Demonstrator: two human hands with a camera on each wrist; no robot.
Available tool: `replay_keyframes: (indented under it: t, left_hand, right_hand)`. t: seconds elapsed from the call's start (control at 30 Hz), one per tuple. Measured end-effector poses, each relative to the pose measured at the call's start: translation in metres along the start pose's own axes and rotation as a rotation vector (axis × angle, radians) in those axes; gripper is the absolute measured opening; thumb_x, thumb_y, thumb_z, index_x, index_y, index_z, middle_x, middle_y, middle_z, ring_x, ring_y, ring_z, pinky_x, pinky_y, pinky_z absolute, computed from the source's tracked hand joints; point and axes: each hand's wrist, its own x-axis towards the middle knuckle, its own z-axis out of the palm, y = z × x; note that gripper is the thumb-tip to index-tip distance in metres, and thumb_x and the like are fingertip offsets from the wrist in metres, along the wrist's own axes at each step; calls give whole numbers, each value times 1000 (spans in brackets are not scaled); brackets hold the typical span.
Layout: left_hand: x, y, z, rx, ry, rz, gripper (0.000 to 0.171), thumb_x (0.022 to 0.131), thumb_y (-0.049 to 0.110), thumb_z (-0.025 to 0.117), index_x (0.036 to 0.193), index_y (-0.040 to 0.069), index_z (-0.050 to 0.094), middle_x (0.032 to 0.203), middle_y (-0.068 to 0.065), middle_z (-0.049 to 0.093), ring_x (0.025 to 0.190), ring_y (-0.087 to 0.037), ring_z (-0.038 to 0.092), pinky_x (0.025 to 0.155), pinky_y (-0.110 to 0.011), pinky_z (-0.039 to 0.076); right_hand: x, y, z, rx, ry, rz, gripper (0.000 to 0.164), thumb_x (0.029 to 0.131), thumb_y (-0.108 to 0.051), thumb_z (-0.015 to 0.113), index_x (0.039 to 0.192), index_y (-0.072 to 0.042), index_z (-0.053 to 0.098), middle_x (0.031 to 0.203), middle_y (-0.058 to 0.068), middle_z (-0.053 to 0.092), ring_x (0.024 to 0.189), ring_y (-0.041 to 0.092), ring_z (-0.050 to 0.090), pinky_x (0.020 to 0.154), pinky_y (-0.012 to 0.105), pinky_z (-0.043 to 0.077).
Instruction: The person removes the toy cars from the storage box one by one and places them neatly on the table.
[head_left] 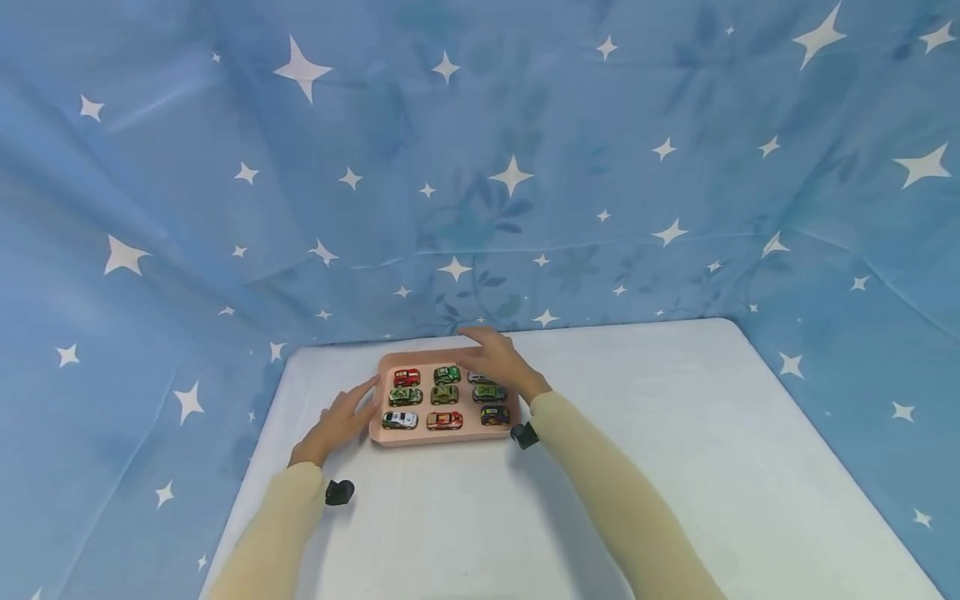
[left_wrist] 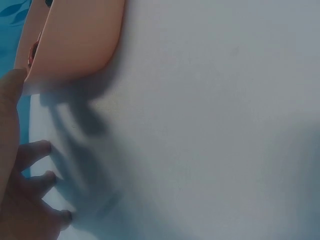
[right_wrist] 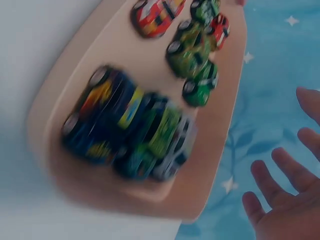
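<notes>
A pink tray (head_left: 420,439) lies near the back of the white table, with several small toy cars in three rows. My left hand (head_left: 339,423) is at the tray's left side, fingers spread; in the left wrist view its thumb reaches the rim while the other fingers are apart from the tray. Over the back right corner reaches my right hand (head_left: 501,360), fingers extended and holding nothing; it partly hides a white car (head_left: 477,377). Below it are a green car (head_left: 489,392) and a dark blue car (right_wrist: 107,117). A red car (head_left: 407,378) is at the back left.
The white table (head_left: 645,467) extends in front of the tray and to its right. A blue star-patterned cloth (head_left: 570,208) hangs behind the table and along its sides. Black wrist cameras (head_left: 340,492) sit at both sleeves.
</notes>
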Motion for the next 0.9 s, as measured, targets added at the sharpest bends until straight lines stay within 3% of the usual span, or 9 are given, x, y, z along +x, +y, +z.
replay_keyframes:
  t: [0.17, 0.37, 0.57, 0.7, 0.8, 0.87, 0.9]
  left_hand:
    - [0, 0, 1, 9, 8, -4, 62, 117, 42, 42, 173, 19, 24, 175, -21, 21, 158, -56, -1, 119, -80, -7]
    - [-1, 1, -1, -1, 21, -7, 62, 117, 42, 43, 173, 21, 26, 175, -19, 23, 159, -55, 0, 120, -78, -7]
    - [0, -2, 2, 3, 12, -35, 62, 117, 43, 44, 173, 23, 26, 176, -18, 22, 159, -54, -1, 120, -78, -7]
    - [0, -7, 3, 12, 10, -26, 62, 117, 42, 44, 172, 21, 27, 175, -19, 23, 158, -57, 1, 119, -80, -5]
    - [1, -7, 2, 1, 22, -10, 62, 116, 42, 45, 172, 21, 28, 175, -19, 24, 158, -57, 1, 118, -81, -5]
    - [2, -5, 1, -6, 24, -9, 62, 116, 42, 46, 172, 22, 28, 175, -19, 23, 158, -57, 1, 119, -80, -6]
    - [3, -4, 1, -11, 22, -10, 62, 116, 42, 46, 172, 22, 27, 175, -19, 23, 158, -56, 0, 119, -79, -7]
  right_hand:
    - [13, -14, 15, -45, -57, 25, 56, 106, -29, 70, 158, -15, 55, 162, 11, 52, 151, 35, 44, 118, 62, 41]
    - [32, -23, 35, -68, -97, -21, 49, 107, -21, 69, 155, -13, 59, 157, 11, 57, 146, 34, 51, 118, 52, 44]
    - [43, -24, 57, -128, -141, -45, 44, 108, -18, 68, 151, -11, 63, 151, 9, 63, 143, 33, 54, 123, 60, 34]
    - [46, -23, 72, -63, -184, -17, 44, 107, -12, 67, 151, -7, 62, 149, 11, 64, 137, 29, 60, 117, 49, 45]
    - [50, -22, 79, -56, -188, -6, 44, 107, -12, 68, 151, -6, 62, 137, 12, 71, 110, 24, 71, 100, 41, 55]
    - [54, -22, 82, -91, -181, 2, 44, 108, -15, 68, 151, -8, 63, 117, 9, 78, 85, 19, 70, 95, 42, 55]
    - [56, -22, 82, -120, -180, 2, 44, 108, -16, 68, 151, -9, 63, 103, 6, 78, 74, 17, 66, 99, 44, 54]
